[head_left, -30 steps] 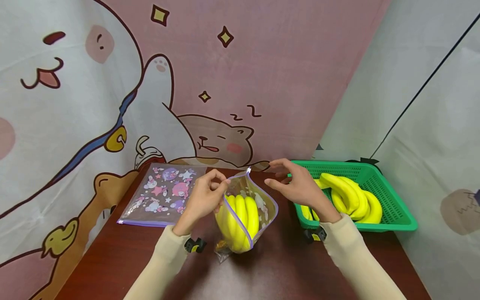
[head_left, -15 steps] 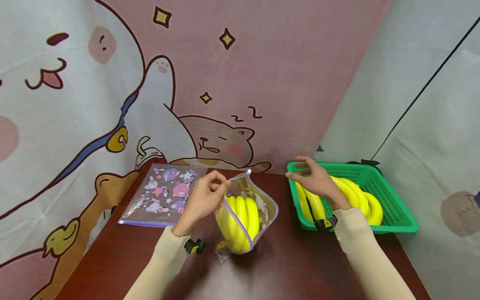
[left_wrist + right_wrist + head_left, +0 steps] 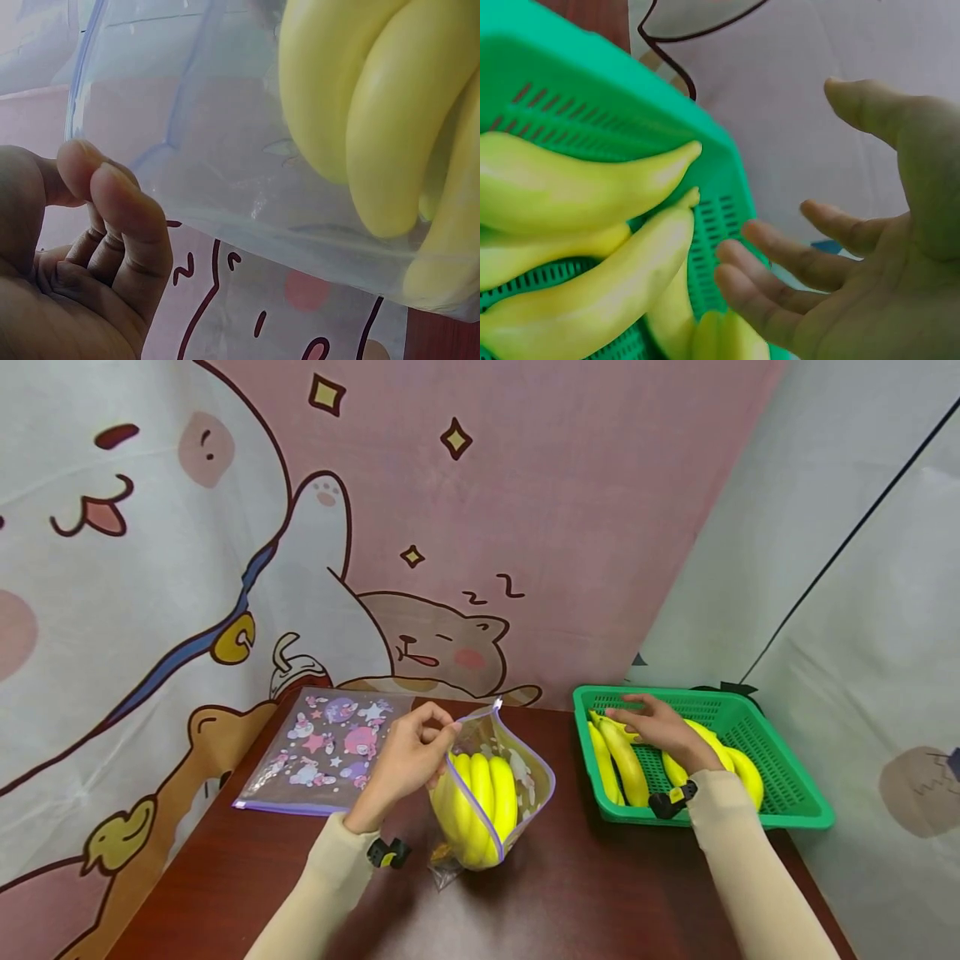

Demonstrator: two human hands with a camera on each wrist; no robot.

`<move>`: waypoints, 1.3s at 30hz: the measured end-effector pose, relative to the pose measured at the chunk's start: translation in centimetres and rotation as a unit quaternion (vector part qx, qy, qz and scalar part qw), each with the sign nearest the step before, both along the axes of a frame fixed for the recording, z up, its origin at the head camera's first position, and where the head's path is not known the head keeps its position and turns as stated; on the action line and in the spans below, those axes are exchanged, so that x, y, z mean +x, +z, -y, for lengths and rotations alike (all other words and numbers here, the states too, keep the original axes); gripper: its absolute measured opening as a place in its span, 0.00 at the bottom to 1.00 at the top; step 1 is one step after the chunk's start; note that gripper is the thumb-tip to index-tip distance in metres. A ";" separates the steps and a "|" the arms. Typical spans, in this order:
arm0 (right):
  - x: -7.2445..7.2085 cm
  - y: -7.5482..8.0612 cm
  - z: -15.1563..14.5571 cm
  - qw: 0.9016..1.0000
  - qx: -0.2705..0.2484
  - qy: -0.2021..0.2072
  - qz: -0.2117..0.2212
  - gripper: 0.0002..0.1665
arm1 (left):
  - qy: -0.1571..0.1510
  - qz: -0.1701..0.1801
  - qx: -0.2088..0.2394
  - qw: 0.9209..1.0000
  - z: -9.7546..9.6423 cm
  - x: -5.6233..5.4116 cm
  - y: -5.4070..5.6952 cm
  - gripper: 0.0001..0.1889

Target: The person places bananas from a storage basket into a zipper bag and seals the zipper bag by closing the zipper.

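A clear zip bag (image 3: 530,760) with a purple edge stands open on the table, a bunch of bananas (image 3: 487,802) inside it. My left hand (image 3: 408,756) pinches the bag's upper left edge between thumb and fingers; the left wrist view shows the fingertips on the clear plastic (image 3: 217,150), beside the bananas (image 3: 405,112). My right hand (image 3: 663,731) is over the green basket (image 3: 795,777), fingers spread and holding nothing. Under and around it lie several loose bananas (image 3: 626,768). In the right wrist view the fingers (image 3: 761,289) are apart from the nearest banana (image 3: 600,292).
A second clear bag (image 3: 322,747), printed with cartoon figures, lies flat at the back left. A small crumpled plastic packet (image 3: 446,866) sits by the filled bag's base. Patterned cloth walls (image 3: 570,527) stand behind and beside the brown table (image 3: 570,893).
My right hand has moved right, from beside the bag to over the green basket. My left hand keeps its pinch on the bag, which has stayed in place.
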State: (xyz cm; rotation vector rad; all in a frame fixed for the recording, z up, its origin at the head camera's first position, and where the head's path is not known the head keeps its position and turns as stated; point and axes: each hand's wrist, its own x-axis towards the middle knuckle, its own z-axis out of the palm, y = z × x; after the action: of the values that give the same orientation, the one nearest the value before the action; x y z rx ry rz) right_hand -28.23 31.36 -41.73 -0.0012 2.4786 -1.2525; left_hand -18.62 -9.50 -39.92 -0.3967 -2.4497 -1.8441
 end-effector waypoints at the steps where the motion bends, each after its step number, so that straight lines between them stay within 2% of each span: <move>1: -0.1 -0.2 -0.3 1.000 -0.004 -0.002 0.013 0.62 | 0.001 0.001 -0.001 1.000 0.0 0.0 0.0 0.08; 6: -0.7 -1.2 -1.8 0.998 0.000 -0.002 0.064 0.64 | 0.008 0.008 -0.003 1.000 0.0 0.0 0.1 0.10; 13: -1.6 -3.3 -3.2 0.994 0.021 0.009 0.110 0.54 | 0.000 0.000 -0.009 1.000 0.1 0.0 0.1 0.11; 20: -2.0 -3.9 -3.6 0.987 0.053 0.020 0.147 0.56 | 0.008 0.002 -0.008 1.000 0.0 0.0 0.2 0.10; 26: -2.5 -4.8 -3.7 0.984 0.078 0.031 0.160 0.54 | 0.006 0.001 -0.004 1.000 -0.1 0.0 0.1 0.08; 32: -2.5 -5.4 -3.7 0.984 0.057 0.042 0.163 0.47 | 0.000 0.000 0.001 1.000 -0.1 0.0 0.0 0.10; 35: -2.4 -5.6 -3.7 0.986 0.055 0.050 0.152 0.45 | 0.000 0.001 0.004 1.000 0.0 0.0 0.0 0.10; 39: -2.3 -5.8 -3.7 0.987 0.037 0.037 0.150 0.44 | 0.004 0.001 0.002 1.000 -0.1 0.0 -0.1 0.10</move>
State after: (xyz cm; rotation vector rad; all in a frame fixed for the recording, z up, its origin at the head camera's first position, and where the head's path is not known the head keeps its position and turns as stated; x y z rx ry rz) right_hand -30.56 35.08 -47.55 0.1048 2.2424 -1.0438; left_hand -18.66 -9.44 -40.03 -0.3834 -2.4438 -1.8475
